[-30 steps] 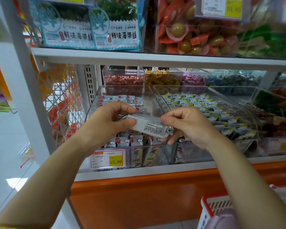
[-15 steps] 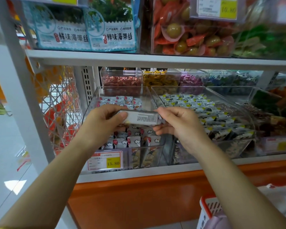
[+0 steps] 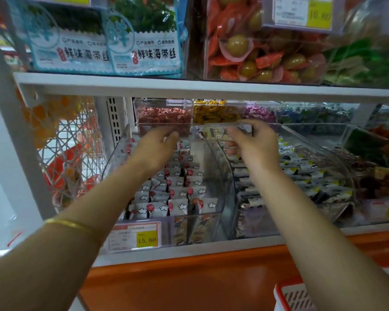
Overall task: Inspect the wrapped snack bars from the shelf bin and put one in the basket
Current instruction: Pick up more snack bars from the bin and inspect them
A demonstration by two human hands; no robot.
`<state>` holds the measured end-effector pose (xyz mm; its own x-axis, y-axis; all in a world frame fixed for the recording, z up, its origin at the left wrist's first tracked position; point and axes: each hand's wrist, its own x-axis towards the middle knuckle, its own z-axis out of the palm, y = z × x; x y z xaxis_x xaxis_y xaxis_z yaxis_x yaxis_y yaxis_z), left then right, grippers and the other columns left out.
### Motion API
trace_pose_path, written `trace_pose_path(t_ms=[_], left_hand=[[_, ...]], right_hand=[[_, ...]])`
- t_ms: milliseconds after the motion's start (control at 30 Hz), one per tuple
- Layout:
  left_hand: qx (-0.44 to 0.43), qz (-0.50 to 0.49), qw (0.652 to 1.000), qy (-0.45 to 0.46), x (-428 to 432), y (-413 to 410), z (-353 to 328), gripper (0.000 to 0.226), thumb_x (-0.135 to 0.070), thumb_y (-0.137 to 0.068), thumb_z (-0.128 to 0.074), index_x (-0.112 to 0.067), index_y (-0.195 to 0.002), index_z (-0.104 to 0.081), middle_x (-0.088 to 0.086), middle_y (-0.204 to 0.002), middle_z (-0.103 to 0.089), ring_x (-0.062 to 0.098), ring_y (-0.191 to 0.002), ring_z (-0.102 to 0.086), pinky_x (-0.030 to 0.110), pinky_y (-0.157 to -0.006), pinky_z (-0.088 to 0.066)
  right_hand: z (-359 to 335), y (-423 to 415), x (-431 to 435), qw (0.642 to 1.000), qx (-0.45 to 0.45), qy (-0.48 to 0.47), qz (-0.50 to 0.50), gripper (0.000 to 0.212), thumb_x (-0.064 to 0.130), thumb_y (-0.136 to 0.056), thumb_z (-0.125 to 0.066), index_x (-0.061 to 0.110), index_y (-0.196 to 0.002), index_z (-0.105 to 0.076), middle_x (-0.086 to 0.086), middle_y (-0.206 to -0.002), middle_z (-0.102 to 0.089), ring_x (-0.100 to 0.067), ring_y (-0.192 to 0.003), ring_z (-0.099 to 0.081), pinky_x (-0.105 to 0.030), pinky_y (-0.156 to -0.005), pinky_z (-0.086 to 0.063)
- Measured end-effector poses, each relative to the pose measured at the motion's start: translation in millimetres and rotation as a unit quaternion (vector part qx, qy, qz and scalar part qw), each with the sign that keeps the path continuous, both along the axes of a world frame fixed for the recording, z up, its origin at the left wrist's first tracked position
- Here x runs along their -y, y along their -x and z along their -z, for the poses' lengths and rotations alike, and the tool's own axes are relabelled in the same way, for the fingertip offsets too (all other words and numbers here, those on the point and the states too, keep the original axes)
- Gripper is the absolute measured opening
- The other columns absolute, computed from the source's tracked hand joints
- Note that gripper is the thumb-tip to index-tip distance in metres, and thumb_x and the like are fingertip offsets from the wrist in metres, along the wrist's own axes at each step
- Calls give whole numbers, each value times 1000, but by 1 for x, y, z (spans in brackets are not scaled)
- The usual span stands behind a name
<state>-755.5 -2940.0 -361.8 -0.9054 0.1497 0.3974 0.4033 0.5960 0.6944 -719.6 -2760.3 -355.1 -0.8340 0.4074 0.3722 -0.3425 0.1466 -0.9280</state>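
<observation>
Right hand (image 3: 254,142) pinches one end of a wrapped snack bar (image 3: 212,133) above the clear shelf bin (image 3: 116,158). Left hand (image 3: 155,147) is just left of the bar, fingers loosely together, holding nothing.

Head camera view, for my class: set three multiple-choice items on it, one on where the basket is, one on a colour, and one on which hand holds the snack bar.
1. Where is the basket?
A. on the upper shelf
B. at the lower right of the view
C. on the left arm

2. What colour is the panel reading 15.80 on the price tag?
A. yellow
B. blue
C. pink

3. Which hand holds the snack bar?
A. both
B. left only
C. right only

Key:
1 B, because its red rim shows in the bottom right corner.
2 A, because the digits sit on yellow.
3 C, because the right hand pinches the bar while the left hand is apart from it and holds nothing.
</observation>
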Motion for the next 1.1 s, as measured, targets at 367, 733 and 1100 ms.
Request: trace_pose_path(t_ms=[367,733,1100], left_hand=[[69,73,945,313,-33,96,21,36,-20,-102,-28,-3,-128,-47,16,-134,-46,25,-122,-41,32,-103,-29],[44,33,873,484,-23,92,27,40,-31,-99,-38,-13,-135,-39,8,-139,-39,28,-126,-33,57,-100,-36],[71,61,883,459,-8,76,28,45,-32,-100,-21,-22,-142,-31,7,-146,-32,27,-133,-25,56,-104,-22]], right_hand=[[13,54,-5,997,-8,71,29,19,9,-87,-64,12,-77,-48,-7,-82,-56,-16,-54,-56,-19,-47,-52],[4,82,7,983,-63,-161,65,15,12,-83,-67,4,-87,-55,8,-75,-51,-12,-68,-53,-3,-60,-40],[-1,127,63,798,125,-589,-13,7,9,-92,-49,10,-99,-48,-5,-86,-51,-21,-86,-50,-30,-70,-39]])
